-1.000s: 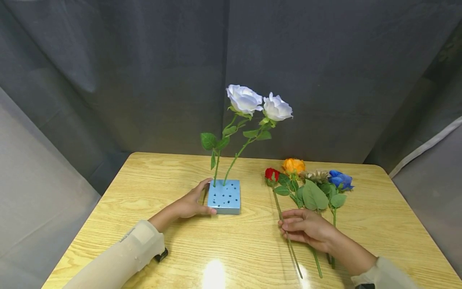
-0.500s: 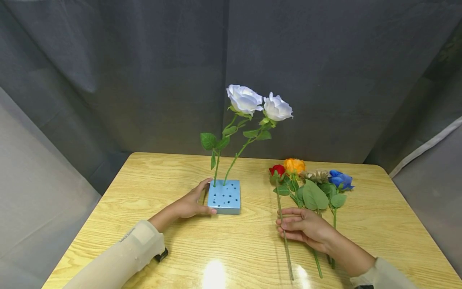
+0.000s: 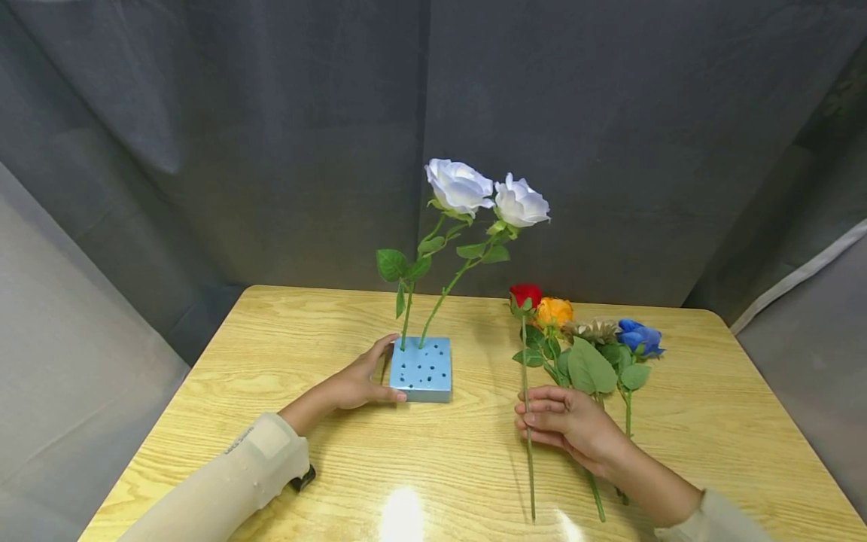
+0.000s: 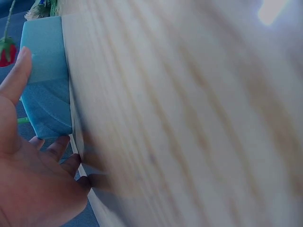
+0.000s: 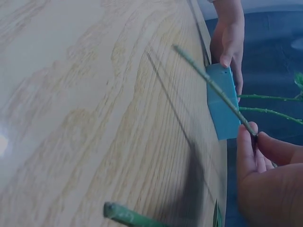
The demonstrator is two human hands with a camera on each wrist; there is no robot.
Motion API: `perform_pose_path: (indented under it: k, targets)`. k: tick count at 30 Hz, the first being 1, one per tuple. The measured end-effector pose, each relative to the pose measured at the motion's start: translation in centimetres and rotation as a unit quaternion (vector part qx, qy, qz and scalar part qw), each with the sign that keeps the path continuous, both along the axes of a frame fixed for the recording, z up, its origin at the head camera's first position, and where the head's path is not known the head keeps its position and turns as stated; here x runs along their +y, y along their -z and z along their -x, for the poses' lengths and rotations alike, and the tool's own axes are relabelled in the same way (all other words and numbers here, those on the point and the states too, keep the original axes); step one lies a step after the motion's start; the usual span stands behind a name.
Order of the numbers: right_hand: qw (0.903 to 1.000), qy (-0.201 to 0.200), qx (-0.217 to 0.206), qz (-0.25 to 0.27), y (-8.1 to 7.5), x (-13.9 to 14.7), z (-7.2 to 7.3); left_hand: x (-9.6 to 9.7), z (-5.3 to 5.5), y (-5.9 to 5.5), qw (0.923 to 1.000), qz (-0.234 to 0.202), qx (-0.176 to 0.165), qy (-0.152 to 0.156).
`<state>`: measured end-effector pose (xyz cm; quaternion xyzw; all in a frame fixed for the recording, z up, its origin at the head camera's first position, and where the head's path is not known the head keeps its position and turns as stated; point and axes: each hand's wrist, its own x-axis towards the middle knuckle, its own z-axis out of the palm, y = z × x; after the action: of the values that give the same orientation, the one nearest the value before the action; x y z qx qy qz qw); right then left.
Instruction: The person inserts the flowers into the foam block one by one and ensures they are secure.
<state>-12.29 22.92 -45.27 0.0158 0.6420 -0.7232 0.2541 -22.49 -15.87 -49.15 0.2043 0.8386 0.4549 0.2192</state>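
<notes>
A blue foam block [image 3: 421,369] with several holes sits on the wooden table [image 3: 339,467]; two white roses [image 3: 484,194] stand in its far edge. My left hand [image 3: 359,380] holds the block's left side, thumb along its front [image 4: 45,90]. My right hand [image 3: 565,421] pinches the green stem [image 5: 213,85] of a red rose [image 3: 525,295], which is lifted off the table and stands nearly upright. Behind that hand lie an orange flower [image 3: 554,310], a brownish dried one [image 3: 592,330] and a blue rose [image 3: 640,337], their stems running under my right wrist.
Dark grey curtains [image 3: 271,135] hang behind and beside the table. Bare tabletop lies in front of the block, with a bright light reflection [image 3: 401,516] near the front edge. Another stem end [image 5: 128,215] lies on the wood near my right hand.
My right hand has raised the red rose from lying flat to nearly upright, its head now higher than the orange flower. The left hand and block have not moved.
</notes>
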Motion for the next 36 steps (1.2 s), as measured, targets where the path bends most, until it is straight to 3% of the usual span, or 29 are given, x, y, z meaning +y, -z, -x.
perform_pose_path:
  k: [23, 36]
  targets:
    - [0.9939, 0.032, 0.099, -0.037, -1.8, -1.7, -0.5, 0.1, -0.1, -0.1, 1.0, -0.001, -0.002, -0.001]
    - [0.9832, 0.053, 0.163, -0.063, -2.8, -3.2, -0.3, 0.0, 0.1, 0.0, 1.0, -0.001, -0.005, -0.002]
